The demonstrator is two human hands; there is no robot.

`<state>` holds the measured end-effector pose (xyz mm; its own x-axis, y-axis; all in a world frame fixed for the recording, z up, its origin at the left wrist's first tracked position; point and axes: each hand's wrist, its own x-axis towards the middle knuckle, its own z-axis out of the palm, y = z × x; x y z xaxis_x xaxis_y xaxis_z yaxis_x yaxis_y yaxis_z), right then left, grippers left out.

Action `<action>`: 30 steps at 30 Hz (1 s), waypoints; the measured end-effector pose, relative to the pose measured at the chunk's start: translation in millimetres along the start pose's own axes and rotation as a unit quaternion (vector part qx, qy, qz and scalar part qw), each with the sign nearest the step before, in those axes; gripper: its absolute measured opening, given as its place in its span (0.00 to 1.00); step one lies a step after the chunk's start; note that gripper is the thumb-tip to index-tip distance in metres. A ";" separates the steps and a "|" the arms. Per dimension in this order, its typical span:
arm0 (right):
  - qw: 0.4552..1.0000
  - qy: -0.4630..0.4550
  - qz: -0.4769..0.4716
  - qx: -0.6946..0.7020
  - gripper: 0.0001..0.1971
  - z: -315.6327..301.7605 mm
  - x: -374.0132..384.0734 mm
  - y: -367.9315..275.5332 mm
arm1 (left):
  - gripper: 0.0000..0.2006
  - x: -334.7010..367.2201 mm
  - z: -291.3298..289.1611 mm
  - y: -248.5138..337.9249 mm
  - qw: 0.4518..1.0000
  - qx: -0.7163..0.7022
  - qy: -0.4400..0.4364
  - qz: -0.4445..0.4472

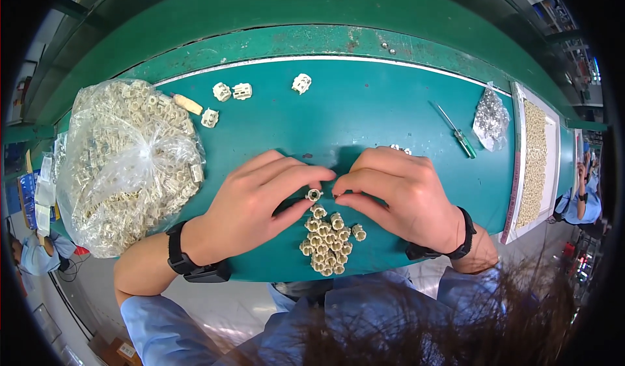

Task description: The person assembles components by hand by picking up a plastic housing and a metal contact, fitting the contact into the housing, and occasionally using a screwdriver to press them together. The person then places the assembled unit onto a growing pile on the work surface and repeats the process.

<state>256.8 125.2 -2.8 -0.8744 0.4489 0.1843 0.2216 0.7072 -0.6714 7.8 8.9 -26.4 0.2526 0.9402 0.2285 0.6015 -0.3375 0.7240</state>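
Observation:
My left hand (257, 187) is closed, its thumb and forefinger pinching a small cream plastic ring-shaped part (314, 195) with a dark opening. Close beside it, my right hand (407, 193) has thumb and forefinger drawn together at the tips. Something tiny and dark seems to sit between them, too small to name. Just below both hands lies a cluster of similar cream plastic parts (325, 242), packed together on the green tabletop (377, 105). Past the right hand's knuckles, a few small whitish pieces (401, 149) are partly hidden.
A large clear bag of cream plastic parts (133, 164) fills the left side. Near it lie a tan stub (187, 103) and several loose cream parts (242, 91). At right are a green-handled screwdriver (463, 141), a bag of small metal pieces (491, 120) and a white-framed tray (551, 164).

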 end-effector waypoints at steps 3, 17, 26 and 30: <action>0.998 0.053 -0.037 0.008 0.11 9.1 2.7 -6.8 | 0.27 0.3 1.6 0.7 1.000 -0.012 0.007 -0.016; 0.999 0.030 -0.036 -0.009 0.11 17.9 6.6 -10.5 | 0.22 -4.7 4.1 -3.6 0.999 -0.017 0.033 -0.003; 0.998 0.025 -0.042 -0.025 0.11 17.7 6.2 -12.2 | 0.17 -6.8 4.5 -4.6 1.000 -0.004 0.017 -0.010; 0.998 0.022 -0.041 -0.032 0.12 17.9 4.7 -12.0 | 0.17 -6.1 4.8 -4.2 1.000 -0.001 0.015 -0.012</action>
<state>242.2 109.1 -6.7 -0.8710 0.4107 0.2697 0.1777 0.7751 -0.6064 7.3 4.4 -33.9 0.2151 0.9491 0.2299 0.6061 -0.3144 0.7306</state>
